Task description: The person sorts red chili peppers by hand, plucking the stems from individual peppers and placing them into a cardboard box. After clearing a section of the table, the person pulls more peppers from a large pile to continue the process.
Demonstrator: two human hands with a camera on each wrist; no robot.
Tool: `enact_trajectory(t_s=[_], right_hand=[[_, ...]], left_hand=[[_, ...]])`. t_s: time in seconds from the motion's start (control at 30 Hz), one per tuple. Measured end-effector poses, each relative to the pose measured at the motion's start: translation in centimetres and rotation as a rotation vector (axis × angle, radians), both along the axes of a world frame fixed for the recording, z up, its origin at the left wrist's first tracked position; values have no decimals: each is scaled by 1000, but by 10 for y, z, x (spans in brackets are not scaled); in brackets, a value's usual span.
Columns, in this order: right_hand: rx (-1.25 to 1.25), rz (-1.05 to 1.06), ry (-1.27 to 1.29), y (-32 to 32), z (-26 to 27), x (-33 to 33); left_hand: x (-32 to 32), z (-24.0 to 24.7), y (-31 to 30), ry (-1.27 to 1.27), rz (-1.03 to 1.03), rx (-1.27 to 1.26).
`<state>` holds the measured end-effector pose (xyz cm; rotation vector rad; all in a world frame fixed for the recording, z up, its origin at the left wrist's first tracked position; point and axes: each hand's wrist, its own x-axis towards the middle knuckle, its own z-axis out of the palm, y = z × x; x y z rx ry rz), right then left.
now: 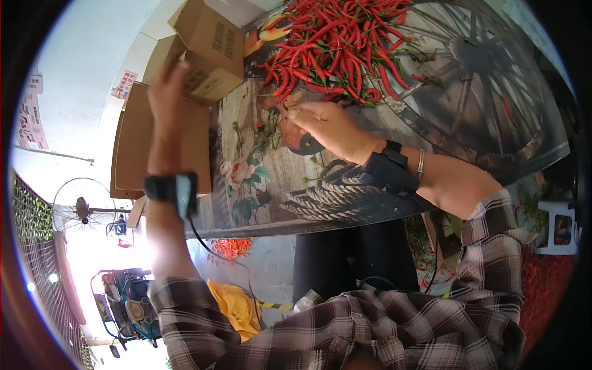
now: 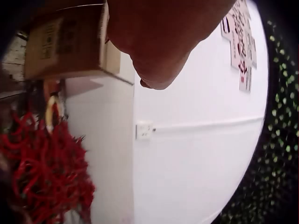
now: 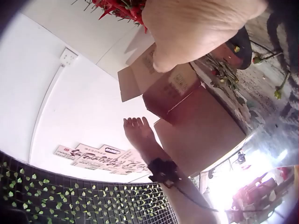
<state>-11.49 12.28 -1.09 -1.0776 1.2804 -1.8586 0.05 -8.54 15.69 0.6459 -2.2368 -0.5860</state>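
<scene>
My left hand is raised beside the open cardboard boxes, blurred in the head view. In the right wrist view that left hand shows loosely bent fingers with nothing visible in them. Low over the table is my right hand, its bent fingers pointing left; whether they pinch anything small is unclear. Just left of its fingertips lie green stems. Beyond it spreads a heap of red chili peppers. One upright box stands at the back left, another box nearer.
The printed tablecloth ends at an edge close to the body. A few scraps of stem lie right of the heap. Below are a yellow bag, red peppers on the floor and a white stool. Cables trail from the wrist cameras.
</scene>
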Motion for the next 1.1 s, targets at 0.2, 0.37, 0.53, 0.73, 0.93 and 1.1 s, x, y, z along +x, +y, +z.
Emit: enact_trajectory(t_s=[0.2, 0.37, 0.53, 0.73, 0.93, 1.1], right_hand=[[80, 186, -17, -6, -2, 13], [92, 230, 477, -7, 6, 16], [56, 236, 145, -14, -7, 8], [14, 191, -52, -17, -5, 4], [31, 222, -275, -9, 9, 5], [70, 288, -179, -8, 9, 2]], left_hand=[[17, -95, 43, -97, -285, 223], [-11, -115, 34, -256, -284, 200], [-31, -138, 7, -493, -168, -163], [-7, -130, 37, -406, -91, 47], [38, -118, 89, -185, -230, 285], [45, -115, 102, -234, -287, 154]])
